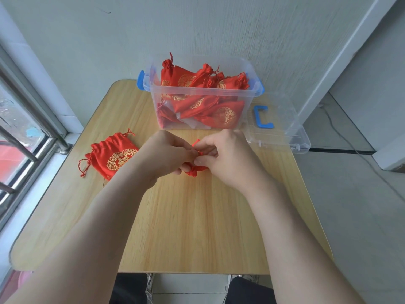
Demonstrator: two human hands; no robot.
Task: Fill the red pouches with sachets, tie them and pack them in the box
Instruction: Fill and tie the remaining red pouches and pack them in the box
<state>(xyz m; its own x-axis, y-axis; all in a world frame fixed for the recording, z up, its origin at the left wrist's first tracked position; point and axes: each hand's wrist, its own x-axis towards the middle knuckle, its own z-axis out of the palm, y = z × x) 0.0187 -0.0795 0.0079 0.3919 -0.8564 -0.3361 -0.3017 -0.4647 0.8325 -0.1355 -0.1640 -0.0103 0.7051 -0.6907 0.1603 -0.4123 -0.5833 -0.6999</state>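
A small red pouch (pixel 195 170) is held above the wooden table (pixel 197 227), mostly hidden between my hands. My left hand (pixel 163 153) and my right hand (pixel 221 153) meet over it, both pinching its red top or cord with curled fingers. A second red pouch (pixel 115 156) with a gold emblem lies flat on the table to the left, its cords loose. Behind my hands stands a clear plastic box (pixel 249 102) with blue latches. It holds several tied red pouches (pixel 203 95). No sachets can be made out.
The box's clear lid (pixel 282 130) with a blue handle lies to the right of the box and overhangs the table's right edge. A window with metal bars (pixel 26 132) runs along the left. A wall stands just behind the box.
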